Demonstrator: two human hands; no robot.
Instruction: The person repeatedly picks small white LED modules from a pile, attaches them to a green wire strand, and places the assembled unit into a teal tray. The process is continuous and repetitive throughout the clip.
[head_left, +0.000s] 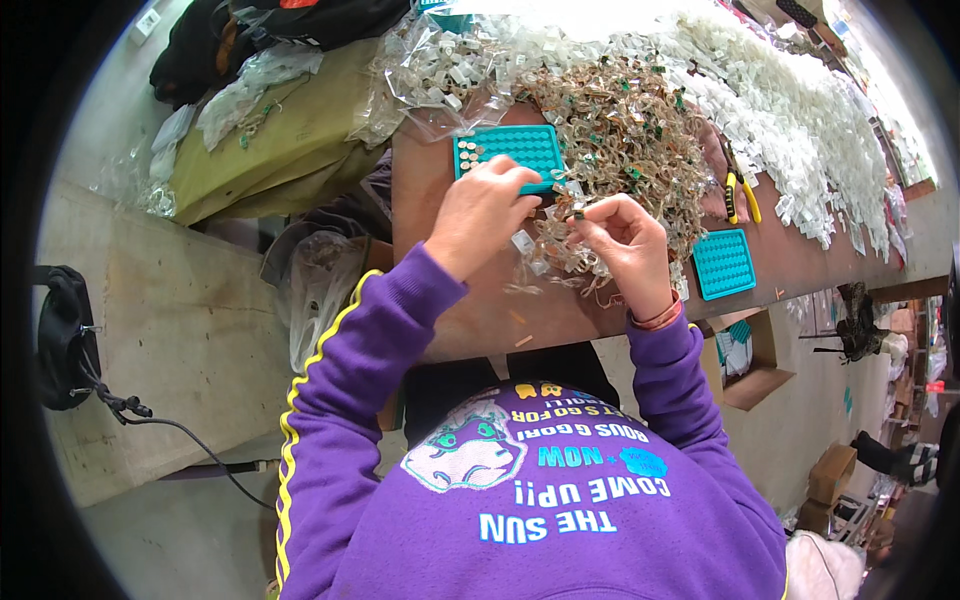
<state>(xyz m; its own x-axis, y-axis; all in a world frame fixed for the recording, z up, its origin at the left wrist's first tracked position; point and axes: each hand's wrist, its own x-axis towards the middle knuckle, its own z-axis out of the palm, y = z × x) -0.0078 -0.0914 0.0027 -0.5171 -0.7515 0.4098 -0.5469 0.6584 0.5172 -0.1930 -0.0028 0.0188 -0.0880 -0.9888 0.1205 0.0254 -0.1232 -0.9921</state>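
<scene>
A small clear packet (578, 208) sat pinched between the fingertips of both hands above the brown table (480, 320). The left hand (484, 212) and right hand (625, 243) gripped it beside a teal tray (520, 148) and a heap of packets (630, 130).

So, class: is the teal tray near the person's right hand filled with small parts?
No. The teal tray to the right of the right hand shows only bare cells, while the other tray by the left hand holds a few parts.
</scene>
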